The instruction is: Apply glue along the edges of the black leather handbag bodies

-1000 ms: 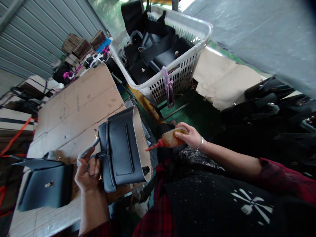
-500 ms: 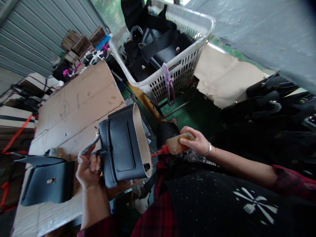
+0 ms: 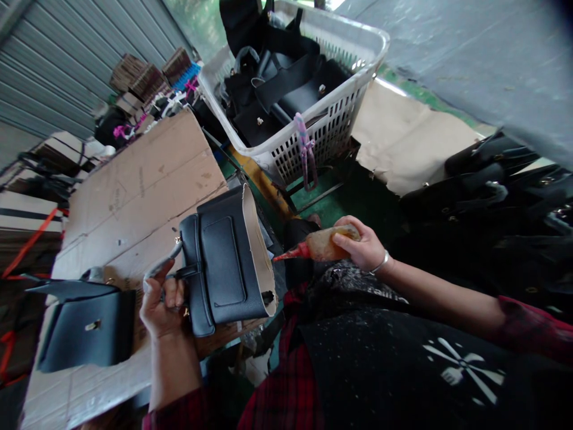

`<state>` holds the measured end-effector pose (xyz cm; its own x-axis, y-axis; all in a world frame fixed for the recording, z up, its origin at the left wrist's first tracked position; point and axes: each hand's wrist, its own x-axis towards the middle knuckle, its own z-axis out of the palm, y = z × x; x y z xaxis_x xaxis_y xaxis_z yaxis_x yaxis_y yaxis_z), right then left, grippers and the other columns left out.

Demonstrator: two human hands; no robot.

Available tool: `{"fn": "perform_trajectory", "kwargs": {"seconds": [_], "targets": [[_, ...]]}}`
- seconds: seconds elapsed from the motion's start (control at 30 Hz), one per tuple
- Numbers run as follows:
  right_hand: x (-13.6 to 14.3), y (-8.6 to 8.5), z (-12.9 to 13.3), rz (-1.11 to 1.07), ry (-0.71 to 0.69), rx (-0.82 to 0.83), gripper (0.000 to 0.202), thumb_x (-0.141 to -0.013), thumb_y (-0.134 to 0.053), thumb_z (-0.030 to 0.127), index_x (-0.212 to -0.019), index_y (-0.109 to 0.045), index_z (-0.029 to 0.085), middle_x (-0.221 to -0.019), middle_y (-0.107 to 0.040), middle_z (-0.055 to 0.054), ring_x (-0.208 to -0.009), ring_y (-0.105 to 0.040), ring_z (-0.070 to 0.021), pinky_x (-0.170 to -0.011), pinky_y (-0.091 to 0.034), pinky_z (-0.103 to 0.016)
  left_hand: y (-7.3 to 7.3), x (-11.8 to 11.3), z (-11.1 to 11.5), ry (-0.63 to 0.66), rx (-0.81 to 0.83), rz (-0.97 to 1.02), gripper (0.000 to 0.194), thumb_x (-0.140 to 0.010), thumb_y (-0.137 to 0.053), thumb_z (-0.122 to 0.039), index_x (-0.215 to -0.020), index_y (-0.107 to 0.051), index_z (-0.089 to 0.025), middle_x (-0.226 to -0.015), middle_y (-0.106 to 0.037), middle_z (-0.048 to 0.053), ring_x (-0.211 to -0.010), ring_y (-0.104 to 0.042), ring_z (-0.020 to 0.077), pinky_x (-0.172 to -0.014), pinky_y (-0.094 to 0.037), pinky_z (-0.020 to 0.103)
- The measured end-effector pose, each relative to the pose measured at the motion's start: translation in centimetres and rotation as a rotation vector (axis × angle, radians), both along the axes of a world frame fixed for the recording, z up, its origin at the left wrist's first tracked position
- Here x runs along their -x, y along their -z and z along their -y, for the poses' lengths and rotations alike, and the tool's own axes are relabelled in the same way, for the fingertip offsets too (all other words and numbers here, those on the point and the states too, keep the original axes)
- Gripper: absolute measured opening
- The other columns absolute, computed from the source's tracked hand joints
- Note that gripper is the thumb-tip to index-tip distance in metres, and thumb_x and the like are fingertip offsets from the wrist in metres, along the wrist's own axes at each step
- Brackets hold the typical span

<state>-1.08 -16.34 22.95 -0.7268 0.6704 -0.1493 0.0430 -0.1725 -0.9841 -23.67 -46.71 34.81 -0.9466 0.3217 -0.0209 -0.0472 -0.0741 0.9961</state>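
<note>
A black handbag [image 3: 222, 263] lies on its side at the near edge of the cardboard-covered table, its beige-lined open edge turned to the right. My left hand [image 3: 163, 298] is closed around the bag's handle, which is wrapped in pale film. In my right hand [image 3: 364, 245] is a squeeze bottle [image 3: 329, 243] of amber liquid, gripped with its red nozzle pointing left. The nozzle tip is close to the bag's open edge; whether it touches I cannot tell. A second black handbag [image 3: 89, 328] with a metal clasp stands at the left of the table.
Flattened cardboard [image 3: 152, 173] covers the table. Beyond it stands a white plastic basket [image 3: 264, 156] full of black bags, a pink-purple cord tied to its rim. More black bags [image 3: 492, 179] are piled at the right. Stacked goods [image 3: 138, 77] line the metal wall.
My right hand and the bottle have moved slightly up and to the right, the nozzle now more level. The held bag has shifted a little, still in my left hand.
</note>
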Motion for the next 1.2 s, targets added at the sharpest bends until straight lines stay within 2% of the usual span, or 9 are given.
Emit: {"fn": "perform_trajectory", "kwargs": {"seconds": [0.17,0.43,0.6,0.73,1.0,1.1,1.2], "targets": [[0.9,-0.2,0.7,-0.008,-0.071,0.019,0.032,-0.064,-0.071,0.046,-0.072,-0.052,0.021,-0.063,-0.047,0.004,-0.057,-0.043,-0.0118,-0.055,-0.038,-0.026,0.2,0.1,0.1,0.009,-0.004,0.004,0.049,-0.07,-0.074,-0.051,-0.092,-0.075,-0.007,-0.033,-0.029,-0.006,-0.032,-0.026,0.0051,-0.038,-0.026,0.02],[-0.8,0.1,2.2,0.057,-0.249,0.18,0.042,-0.064,-0.071,0.055,-0.072,-0.05,0.02,-0.06,-0.047,0.004,-0.055,-0.042,-0.011,-0.05,-0.036,-0.024,0.0,0.2,0.2,0.054,0.001,0.003,0.048,-0.071,-0.073,-0.052,-0.093,-0.075,-0.009,-0.033,-0.03,-0.006,-0.032,-0.028,0.0051,-0.037,-0.023,0.02],[-0.5,-0.2,2.1,0.032,-0.161,0.084,0.039,-0.065,-0.071,0.053,-0.073,-0.051,0.021,-0.062,-0.048,0.003,-0.058,-0.043,-0.0122,-0.053,-0.038,-0.025,-0.5,-0.4,-0.3,0.056,0.047,-0.009,0.043,-0.075,-0.071,-0.052,-0.093,-0.076,-0.013,-0.034,-0.03,-0.006,-0.034,-0.026,0.0057,-0.039,-0.022,0.024],[-0.8,-0.6,1.8,-0.019,-0.207,-0.013,0.032,-0.067,-0.07,0.047,-0.071,-0.052,0.021,-0.064,-0.046,0.003,-0.058,-0.042,-0.0126,-0.054,-0.037,-0.026,-0.7,-0.9,-0.4,0.047,0.089,-0.008,0.039,-0.079,-0.068,-0.051,-0.095,-0.076,-0.016,-0.037,-0.029,-0.006,-0.037,-0.025,0.0067,-0.04,-0.02,0.026],[1.0,-1.1,0.0,-0.052,-0.05,-0.14,0.025,-0.068,-0.069,0.04,-0.072,-0.052,0.022,-0.068,-0.048,0.002,-0.062,-0.044,-0.0138,-0.058,-0.038,-0.028,0.0,0.1,0.0,0.023,0.03,0.009,0.049,-0.068,-0.074,-0.053,-0.093,-0.076,-0.011,-0.033,-0.03,-0.006,-0.033,-0.028,0.005,-0.04,-0.024,0.021],[1.2,-1.1,-0.1,-0.041,-0.073,-0.164,0.027,-0.067,-0.071,0.041,-0.072,-0.053,0.021,-0.069,-0.048,0.002,-0.063,-0.045,-0.0138,-0.059,-0.038,-0.028,-0.1,0.1,0.0,0.012,0.031,-0.005,0.048,-0.071,-0.072,-0.052,-0.092,-0.076,-0.01,-0.034,-0.03,-0.005,-0.033,-0.027,0.0051,-0.038,-0.024,0.021],[0.4,-0.8,0.7,-0.03,-0.139,-0.088,0.031,-0.066,-0.071,0.045,-0.071,-0.053,0.021,-0.066,-0.047,0.002,-0.06,-0.044,-0.0131,-0.056,-0.038,-0.027,-0.2,-0.1,0.0,0.025,0.029,-0.01,0.047,-0.071,-0.072,-0.052,-0.091,-0.076,-0.01,-0.033,-0.03,-0.006,-0.033,-0.027,0.0049,-0.038,-0.023,0.021]]}}
